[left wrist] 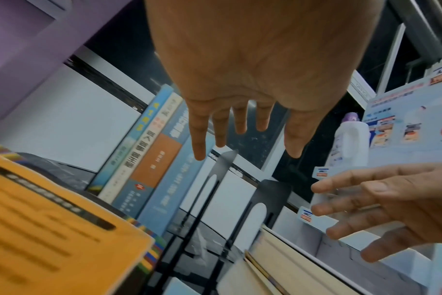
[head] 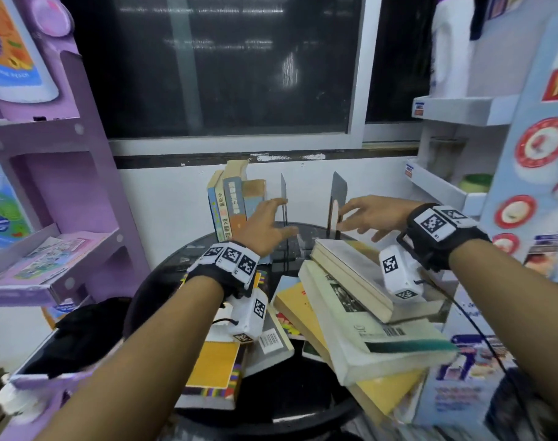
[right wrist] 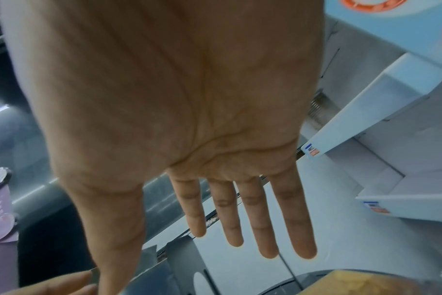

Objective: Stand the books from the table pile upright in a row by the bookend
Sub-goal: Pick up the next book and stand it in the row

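Several books [head: 230,202] stand upright at the back of the round black table [head: 303,402], leaning slightly right. Two dark metal bookends stand to their right, one [head: 283,198] next to the row and one [head: 337,202] further right. My left hand [head: 282,216] is open, fingers spread by the nearer bookend [left wrist: 215,179] and the last standing book [left wrist: 174,189]; contact is unclear. My right hand [head: 357,222] is open, fingers straight, beside the right bookend [right wrist: 184,265]. Neither hand holds anything. A messy pile of books [head: 351,300] lies flat under my wrists, including a yellow one [head: 214,367].
A purple display shelf [head: 58,192] stands at the left, a white and blue one [head: 462,116] at the right, both close to the table. A wall and dark window [head: 214,65] lie behind the books. A black bag [head: 80,332] sits at the lower left.
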### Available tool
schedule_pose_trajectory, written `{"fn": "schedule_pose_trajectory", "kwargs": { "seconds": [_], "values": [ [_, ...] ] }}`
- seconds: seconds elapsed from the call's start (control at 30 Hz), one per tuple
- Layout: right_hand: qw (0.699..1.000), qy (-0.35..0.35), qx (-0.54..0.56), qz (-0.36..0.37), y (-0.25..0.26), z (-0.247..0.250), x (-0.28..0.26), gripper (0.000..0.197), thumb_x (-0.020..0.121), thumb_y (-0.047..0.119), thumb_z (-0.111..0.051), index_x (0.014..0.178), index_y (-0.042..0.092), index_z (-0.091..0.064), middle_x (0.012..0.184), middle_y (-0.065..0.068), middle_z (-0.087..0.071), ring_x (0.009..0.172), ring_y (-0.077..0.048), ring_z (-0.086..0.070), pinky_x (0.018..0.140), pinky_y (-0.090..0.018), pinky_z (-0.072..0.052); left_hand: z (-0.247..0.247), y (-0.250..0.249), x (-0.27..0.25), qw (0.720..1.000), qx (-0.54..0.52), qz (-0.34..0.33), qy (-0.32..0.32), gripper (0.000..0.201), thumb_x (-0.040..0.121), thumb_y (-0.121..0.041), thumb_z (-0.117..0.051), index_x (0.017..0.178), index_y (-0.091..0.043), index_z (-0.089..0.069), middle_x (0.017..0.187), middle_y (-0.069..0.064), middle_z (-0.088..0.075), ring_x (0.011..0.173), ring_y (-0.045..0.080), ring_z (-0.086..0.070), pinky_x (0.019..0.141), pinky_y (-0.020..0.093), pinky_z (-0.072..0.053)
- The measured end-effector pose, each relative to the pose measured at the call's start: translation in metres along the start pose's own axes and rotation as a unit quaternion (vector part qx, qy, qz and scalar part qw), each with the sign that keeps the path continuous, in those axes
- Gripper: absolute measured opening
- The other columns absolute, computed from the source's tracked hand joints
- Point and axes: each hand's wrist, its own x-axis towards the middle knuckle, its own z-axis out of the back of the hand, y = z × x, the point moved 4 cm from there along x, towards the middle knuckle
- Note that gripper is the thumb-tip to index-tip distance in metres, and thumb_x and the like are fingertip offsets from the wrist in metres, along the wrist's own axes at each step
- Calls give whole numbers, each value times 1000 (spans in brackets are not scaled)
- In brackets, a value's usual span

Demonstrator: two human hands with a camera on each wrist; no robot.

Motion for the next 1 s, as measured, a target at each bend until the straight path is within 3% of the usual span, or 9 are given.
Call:
{"fn": "schedule_pose_trajectory", "kwargs": {
  "seconds": [0.2, 0.33, 0.5, 0.67, 0.73, 0.87, 1.0],
  "values": [
    [998, 5, -10, -55, -46, 8, -21, 61, 84, 51, -65, 136, 26, -46, 136, -4, -51, 116, -25, -53, 96, -44, -51, -43, -21, 13, 996, -43, 45, 64, 70, 92, -44, -57, 149, -19, -25, 156, 8, -25, 141, 27, -30, 110, 37, -29],
    [996, 16, -40, -80, -69, 4, -29, 65, 87, 59, -56, 141, 26, -41, 141, -2, -46, 114, -23, -55, 94, -37, -49, -69, -25, 18, 988, -73, 90, 103, 77, 90, -51, -56, 150, -15, -25, 155, 10, -30, 135, 27, -39, 107, 35, -35],
    [992, 38, -45, -108, -85, -6, -28, 78, 82, 69, -53, 146, 26, -34, 145, -2, -42, 114, -25, -55, 95, -36, -45, -93, -21, 23, 971, -56, 165, 165, 96, 78, -71, -57, 151, -21, -19, 155, 10, -30, 136, 30, -39, 112, 44, -32],
    [991, 53, -40, -113, -91, -13, -23, 88, 80, 71, -52, 150, 27, -21, 151, -6, -35, 115, -26, -55, 97, -37, -44, -110, -15, 28, 962, -17, 190, 198, 89, 83, -66, -55, 152, -27, -14, 155, 9, -31, 138, 30, -35, 112, 37, -28],
    [991, 56, -31, -116, -94, -16, -21, 90, 82, 69, -52, 152, 26, -16, 155, -7, -30, 124, -28, -50, 95, -35, -43, -113, -12, 31, 960, -12, 195, 199, 91, 83, -67, -55, 153, -29, -11, 155, 10, -29, 139, 31, -35, 111, 37, -27],
    [990, 65, -29, -125, -101, -21, -18, 89, 83, 65, -55, 152, 23, -17, 155, -6, -30, 135, -26, -38, 102, -33, -36, -117, -6, 37, 962, -25, 199, 186, 93, 81, -64, -60, 152, -30, -12, 154, 9, -31, 137, 30, -36, 108, 35, -29],
    [988, 73, -33, -132, -107, -25, -17, 82, 85, 60, -57, 148, 21, -24, 148, -7, -40, 127, -25, -45, 90, -31, -40, -120, 1, 44, 959, -73, 210, 178, 93, 78, -53, -70, 151, -27, -17, 151, 8, -34, 133, 28, -40, 110, 34, -32]
  ]
}}
